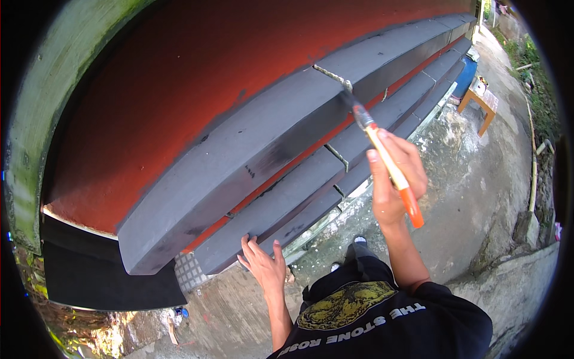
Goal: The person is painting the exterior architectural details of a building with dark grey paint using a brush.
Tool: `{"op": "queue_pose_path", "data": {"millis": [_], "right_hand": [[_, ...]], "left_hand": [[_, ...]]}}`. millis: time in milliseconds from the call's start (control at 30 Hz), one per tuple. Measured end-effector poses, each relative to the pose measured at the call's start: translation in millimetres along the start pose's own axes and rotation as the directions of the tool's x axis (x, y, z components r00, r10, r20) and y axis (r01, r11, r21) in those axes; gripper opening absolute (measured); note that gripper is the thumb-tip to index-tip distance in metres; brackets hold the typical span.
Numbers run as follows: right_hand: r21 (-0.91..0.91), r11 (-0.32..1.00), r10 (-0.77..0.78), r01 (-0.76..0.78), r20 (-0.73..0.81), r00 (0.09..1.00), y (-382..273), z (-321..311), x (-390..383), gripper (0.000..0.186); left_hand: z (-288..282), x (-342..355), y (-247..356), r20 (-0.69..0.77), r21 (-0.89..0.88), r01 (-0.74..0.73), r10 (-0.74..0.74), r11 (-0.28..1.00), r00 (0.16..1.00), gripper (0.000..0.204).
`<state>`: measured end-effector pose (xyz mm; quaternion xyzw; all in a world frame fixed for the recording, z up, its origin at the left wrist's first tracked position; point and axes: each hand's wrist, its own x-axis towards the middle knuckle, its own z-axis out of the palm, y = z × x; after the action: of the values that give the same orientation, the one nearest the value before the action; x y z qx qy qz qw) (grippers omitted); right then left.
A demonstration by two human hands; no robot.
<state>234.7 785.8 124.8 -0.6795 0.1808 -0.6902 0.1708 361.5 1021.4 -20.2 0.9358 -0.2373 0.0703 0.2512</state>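
Observation:
My right hand (397, 176) is closed around a paintbrush (388, 155) with a pale wooden handle and an orange end. Its dark bristles meet the front edge of a long grey-painted ledge (257, 125), near a rough unpainted groove (332, 75) that cuts across the top. Darker, wet-looking patches show along the ledge's front face. My left hand (264, 263) rests with fingers spread on the end of the lower grey ledge (269, 206) and holds nothing.
A dark red wall (149, 119) rises behind the ledges. At the far right stand a small wooden stool (481, 102) with a can on it and a blue barrel (465, 78). Below runs a paint-spotted concrete floor (454, 221). A black panel (107, 269) is at lower left.

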Motion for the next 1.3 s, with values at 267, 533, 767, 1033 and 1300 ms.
{"op": "queue_pose_path", "data": {"millis": [267,533,767,1033,1300], "right_hand": [[0.15,0.989,0.006,0.004,-0.065,0.998,-1,2,-15,0.026],[0.194,0.98,-0.046,0.038,0.039,0.998,10,3,-22,0.029],[0.064,0.997,0.048,-0.05,0.033,0.998,-12,17,-23,0.027],[0.567,0.822,-0.165,-0.053,0.326,0.931,-94,47,-70,0.029],[0.265,0.963,0.004,-0.051,0.176,0.984,-12,15,-43,0.027]], "left_hand": [[-1,-2,-2,0.001,-0.015,0.005,-0.005,1.0,1.0,0.051],[1,-2,1,0.004,-0.014,0.006,-0.006,1.0,1.0,0.052],[3,0,4,-0.008,0.011,0.016,-0.016,1.0,1.0,0.054],[24,-12,-27,-0.051,0.017,-0.153,0.153,0.988,0.987,0.064],[7,-6,-2,-0.024,-0.008,0.005,-0.005,1.0,1.0,0.055]]}}
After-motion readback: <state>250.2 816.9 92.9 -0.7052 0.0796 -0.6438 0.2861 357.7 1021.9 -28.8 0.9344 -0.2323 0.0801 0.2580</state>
